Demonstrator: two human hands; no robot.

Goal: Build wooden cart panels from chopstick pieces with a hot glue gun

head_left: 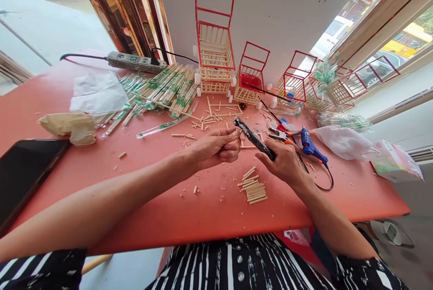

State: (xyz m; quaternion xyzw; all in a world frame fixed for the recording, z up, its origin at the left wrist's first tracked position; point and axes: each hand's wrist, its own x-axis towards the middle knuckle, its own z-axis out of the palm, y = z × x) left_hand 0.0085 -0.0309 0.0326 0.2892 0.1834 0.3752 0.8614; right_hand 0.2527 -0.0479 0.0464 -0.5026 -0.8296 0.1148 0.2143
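My left hand, over the middle of the table, is closed in a pinch on a thin wooden stick, mostly hidden by the fingers. Closed around a long black hand tool with a worn, whitish-streaked side is my right hand. The tool slants up and left, its far end close to the left fingertips; I cannot tell whether it touches the stick. Below the hands lies a small pile of short cut sticks. Loose pieces and a stick frame lie beyond the left hand.
Miniature stick carts with red rims, such as the tall one, line the wall. Wrapped chopsticks and a power strip are at back left, a phone far left. Pliers and a blue glue gun lie right.
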